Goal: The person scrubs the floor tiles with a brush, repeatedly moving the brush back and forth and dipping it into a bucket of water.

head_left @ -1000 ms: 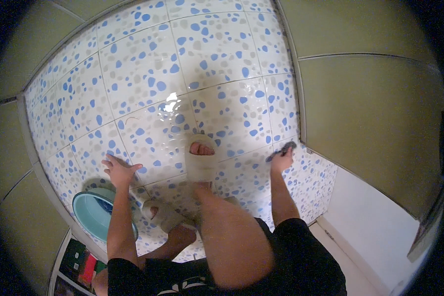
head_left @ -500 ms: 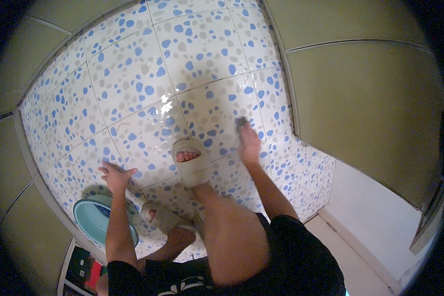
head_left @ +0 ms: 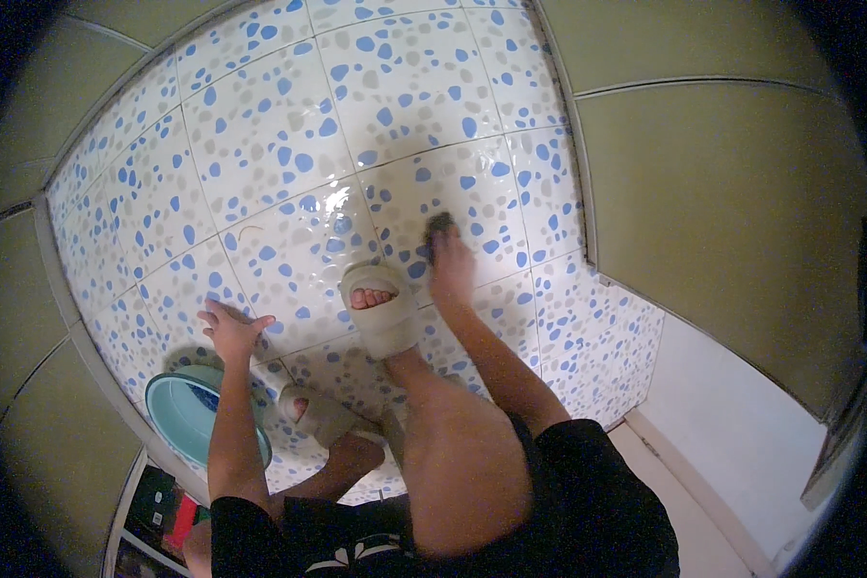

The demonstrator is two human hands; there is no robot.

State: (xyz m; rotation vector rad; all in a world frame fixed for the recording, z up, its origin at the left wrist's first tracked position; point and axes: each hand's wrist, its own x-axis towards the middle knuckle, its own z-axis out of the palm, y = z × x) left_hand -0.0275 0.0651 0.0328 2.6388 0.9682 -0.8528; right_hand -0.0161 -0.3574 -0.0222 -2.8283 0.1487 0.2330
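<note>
My right hand (head_left: pixel 452 271) is closed on a small dark scrubbing pad (head_left: pixel 440 229), pressed to the wet tiled floor (head_left: pixel 289 222) just ahead and right of my front slipper (head_left: pixel 385 318). Motion blurs the pad, so its exact make is hard to tell. My left hand (head_left: pixel 233 334) holds nothing; its fingers are spread at the floor, a little beyond the light blue basin (head_left: pixel 176 416). My left forearm hides part of that basin, and something dark blue lies inside it.
My second slipper (head_left: pixel 320 417) stands between the basin and my front leg. Olive-green panels (head_left: pixel 703 193) border the floor on the right and the left. A white wall (head_left: pixel 732 414) is at lower right. A shelf with boxes (head_left: pixel 159 511) sits at lower left.
My right hand has swept left across the tiles with the dark pad, closer to the front slipper. The left hand stays spread in nearly the same place. The view has shifted slightly.
</note>
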